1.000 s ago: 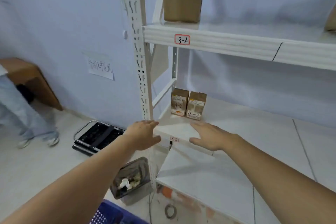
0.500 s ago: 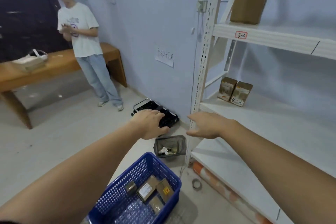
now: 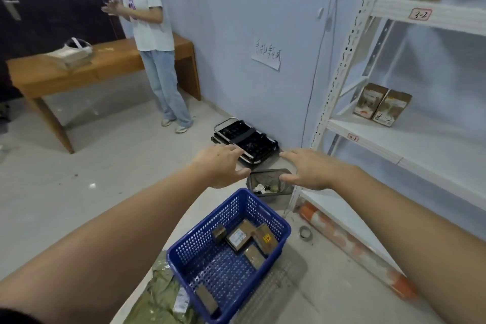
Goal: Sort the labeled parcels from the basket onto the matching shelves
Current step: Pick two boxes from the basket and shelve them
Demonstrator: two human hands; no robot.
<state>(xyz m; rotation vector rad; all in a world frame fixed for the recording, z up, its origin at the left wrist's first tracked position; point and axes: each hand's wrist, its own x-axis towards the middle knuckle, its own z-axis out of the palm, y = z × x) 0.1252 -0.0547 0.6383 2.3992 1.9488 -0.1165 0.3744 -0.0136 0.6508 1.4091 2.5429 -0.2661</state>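
Both hands drawn back from shelf, left hand (image 3: 219, 166) and right hand (image 3: 306, 169) fingers spread, empty, above basket (image 3: 200, 250)

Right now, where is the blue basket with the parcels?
In the head view, the blue basket sits low in the centre, below both hands, with the shelf unit to its right and a mesh bin just beyond it.

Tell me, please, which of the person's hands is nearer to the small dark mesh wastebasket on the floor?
The right hand: in this view its fingers overlap the small dark mesh wastebasket's rim. The left hand hovers beside its left edge, slightly farther off.
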